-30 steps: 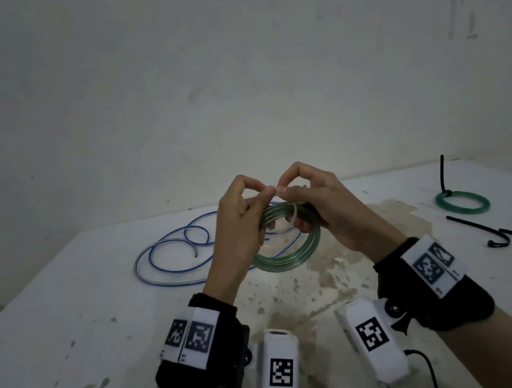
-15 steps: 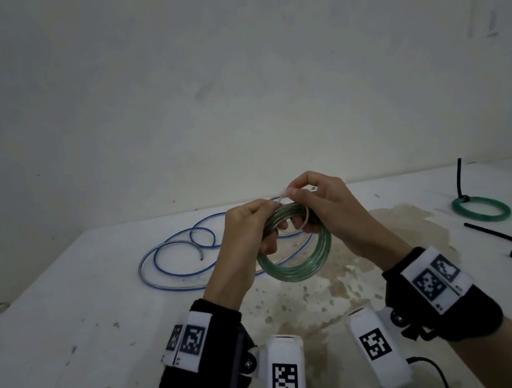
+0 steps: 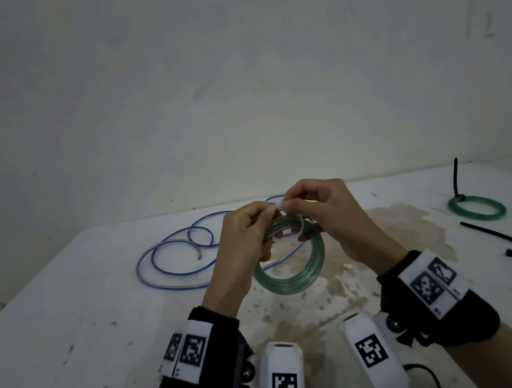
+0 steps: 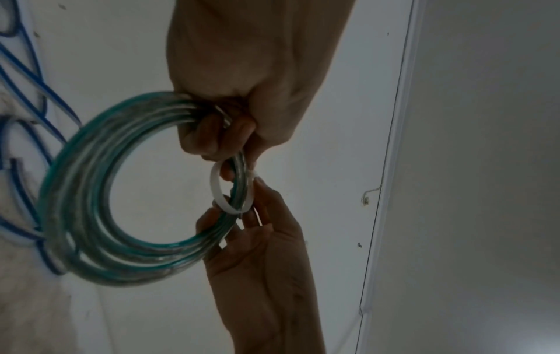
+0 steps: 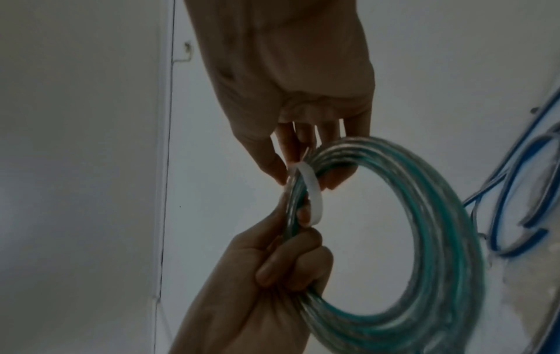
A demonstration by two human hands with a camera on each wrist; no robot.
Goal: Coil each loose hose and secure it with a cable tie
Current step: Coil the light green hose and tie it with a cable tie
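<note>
Holding a coiled green hose point(image 3: 288, 256) above the table point(image 3: 67, 324) at centre frame, the left hand point(image 3: 242, 243) grips its bundle while the right hand point(image 3: 328, 216) pinches a white cable tie point(image 3: 278, 205) at the coil's top.

Left wrist view: the tie loops loosely around the strands at centre, between both hands.

Right wrist view: the loop crosses the bundle, its tail apparently toward the right fingers point(image 5: 282, 155), likely the pulling hand.

Green-clear hose coil point(image 3: 293, 268), several turns, held up above the table, white cable tie point(image 4: 222, 191) looped loosely round its top. Blue hose point(image 3: 175, 263) loose on table. Small green tied coil point(image 3: 476, 207) far right, black ties point(image 3: 488, 232) beside.
</note>
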